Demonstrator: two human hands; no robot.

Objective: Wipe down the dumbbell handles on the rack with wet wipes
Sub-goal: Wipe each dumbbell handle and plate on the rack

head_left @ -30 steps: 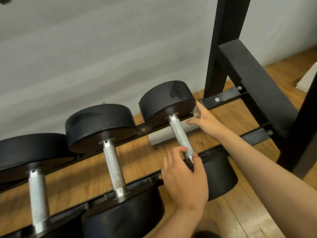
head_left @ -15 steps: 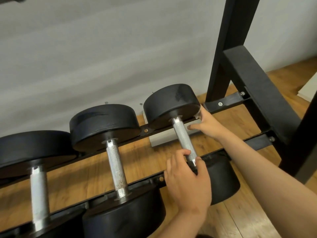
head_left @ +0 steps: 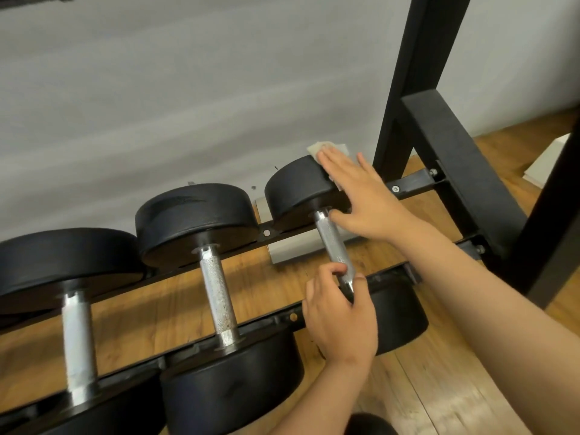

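Pale wet wipe point(head_left: 326, 146) mostly hidden under the right hand point(head_left: 367, 199), whose fingers lie straight and flat, pressing it on the far black head point(head_left: 295, 189) of the rightmost dumbbell on the rack point(head_left: 411, 183); only a crumpled corner shows. Left hand point(head_left: 340, 321) curled round the near end of the knurled steel handle point(head_left: 334, 243), covering its joint with the near head point(head_left: 398, 315). Leftmost dumbbell point(head_left: 77, 337) cut off at frame edge.

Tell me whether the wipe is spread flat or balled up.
Mostly spread: the wipe lies under the straight-fingered right hand, pressed on the dumbbell.
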